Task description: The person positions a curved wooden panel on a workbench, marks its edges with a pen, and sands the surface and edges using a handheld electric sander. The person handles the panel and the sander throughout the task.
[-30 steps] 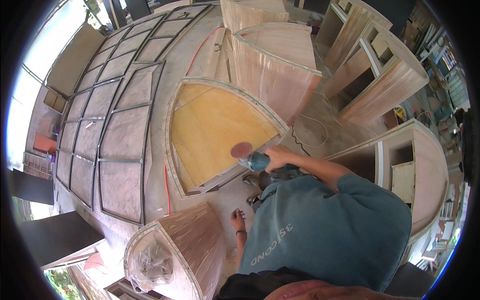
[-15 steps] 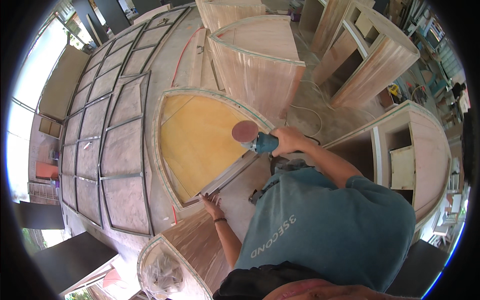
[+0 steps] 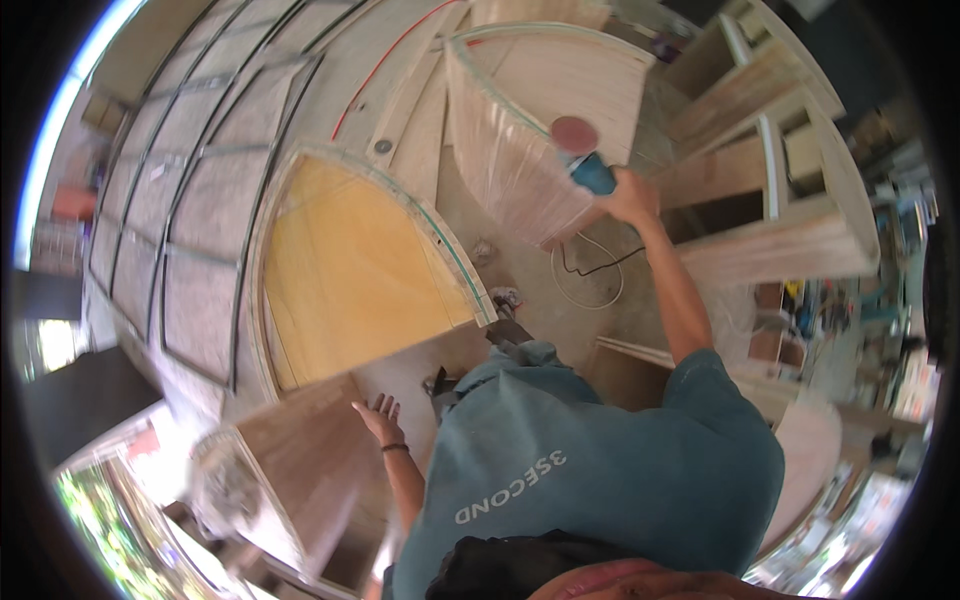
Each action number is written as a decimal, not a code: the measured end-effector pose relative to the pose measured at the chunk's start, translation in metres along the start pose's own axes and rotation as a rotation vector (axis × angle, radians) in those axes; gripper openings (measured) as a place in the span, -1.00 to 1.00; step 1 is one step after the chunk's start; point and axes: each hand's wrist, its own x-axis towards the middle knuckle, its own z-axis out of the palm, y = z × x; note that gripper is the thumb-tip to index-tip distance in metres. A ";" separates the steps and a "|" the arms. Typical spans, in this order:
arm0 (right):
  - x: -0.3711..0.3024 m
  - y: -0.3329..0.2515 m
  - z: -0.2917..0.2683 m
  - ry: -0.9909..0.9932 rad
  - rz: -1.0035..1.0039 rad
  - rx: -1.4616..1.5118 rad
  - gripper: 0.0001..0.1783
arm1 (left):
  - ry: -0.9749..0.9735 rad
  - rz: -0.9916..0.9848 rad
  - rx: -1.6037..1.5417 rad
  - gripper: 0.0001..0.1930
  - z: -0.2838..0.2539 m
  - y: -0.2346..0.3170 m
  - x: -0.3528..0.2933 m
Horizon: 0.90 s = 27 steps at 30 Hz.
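My right hand (image 3: pixel 632 195) grips the teal body of an angle grinder (image 3: pixel 594 176), raised and held out to the front right. Its round reddish sanding disc (image 3: pixel 574 134) faces up, in front of a pale curved wooden cabinet (image 3: pixel 520 170). Whether the disc touches that cabinet I cannot tell. My left hand (image 3: pixel 380 418) is open and holds nothing, its fingers spread, close to the brown side of a lower-left cabinet (image 3: pixel 315 460). Between my hands and farther forward lies a curved wooden unit with a yellow panel (image 3: pixel 355 275), apart from both hands.
A black cord (image 3: pixel 608 267) hangs from the grinder toward the floor. On the left lies a dark metal frame (image 3: pixel 200 256). A red cable (image 3: pixel 375 82) runs along the floor at the back. Open-fronted cabinets (image 3: pixel 800 230) stand at the right, and cluttered tools (image 3: pixel 800 305) lie beyond.
The grinder in my right hand has moved away from the yellow-panelled unit, forward and right. My left hand has come off that unit's near corner. The whole view has shifted.
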 end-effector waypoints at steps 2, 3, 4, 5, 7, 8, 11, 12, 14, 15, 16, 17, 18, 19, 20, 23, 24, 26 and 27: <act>0.049 0.026 0.022 0.008 0.081 -0.065 -0.29 | 0.103 -0.034 -0.052 -0.10 -0.003 -0.021 -0.024; 0.077 0.033 0.026 0.036 0.088 -0.096 -0.28 | 0.125 -0.052 -0.035 -0.12 0.010 -0.024 -0.039; 0.091 0.032 0.024 0.027 0.108 -0.003 -0.31 | 0.158 -0.069 -0.020 -0.14 0.017 -0.023 -0.055; 0.113 0.044 0.030 0.030 0.105 -0.020 -0.30 | 0.175 -0.085 -0.015 -0.14 0.017 -0.027 -0.062; 0.158 0.066 0.050 -0.020 0.128 0.030 -0.27 | 0.210 -0.096 -0.013 -0.13 0.017 -0.032 -0.071; 0.173 0.062 0.057 -0.075 0.173 -0.032 -0.22 | 0.234 -0.102 -0.005 -0.12 0.012 -0.036 -0.080; 0.209 0.063 0.080 -0.051 0.164 -0.149 -0.13 | 0.295 -0.086 -0.088 -0.06 0.010 -0.036 -0.100; 0.213 0.066 0.087 -0.061 0.161 -0.151 -0.11 | 0.313 -0.073 -0.093 -0.05 0.007 -0.036 -0.107; 0.220 0.070 0.100 -0.075 0.134 -0.129 -0.09 | 0.361 -0.068 -0.100 -0.05 0.003 -0.036 -0.127; 0.227 0.071 0.102 -0.072 0.112 -0.105 -0.09 | 0.374 -0.066 -0.096 -0.05 0.002 -0.037 -0.131; 0.232 0.072 0.105 -0.069 0.095 -0.081 -0.09 | 0.384 -0.066 -0.094 -0.06 -0.001 -0.036 -0.134; 0.232 0.074 0.109 -0.073 0.073 -0.075 -0.10 | 0.395 -0.069 -0.093 -0.07 -0.005 -0.037 -0.138; 0.234 0.074 0.112 -0.068 0.054 -0.066 -0.12 | 0.397 -0.068 -0.094 -0.08 -0.003 -0.037 -0.136; 0.234 0.076 0.113 -0.062 0.037 -0.056 -0.14 | 0.391 -0.056 -0.102 -0.10 0.000 -0.036 -0.132; 0.234 0.075 0.113 -0.049 0.030 -0.075 -0.14 | 0.386 -0.043 -0.115 -0.11 0.002 -0.032 -0.129; 0.228 0.079 0.108 0.057 0.007 -0.152 -0.14 | 0.324 -0.020 -0.072 -0.16 0.018 -0.010 -0.115; 0.224 0.077 0.107 0.130 -0.016 -0.195 -0.14 | 0.299 -0.014 -0.047 -0.17 0.024 -0.003 -0.108; 0.211 0.068 0.102 0.247 -0.083 -0.214 -0.18 | 0.288 0.011 -0.027 -0.18 0.028 0.012 -0.095; 0.196 0.055 0.098 0.290 -0.123 -0.188 -0.22 | 0.286 0.025 -0.014 -0.19 0.028 0.020 -0.086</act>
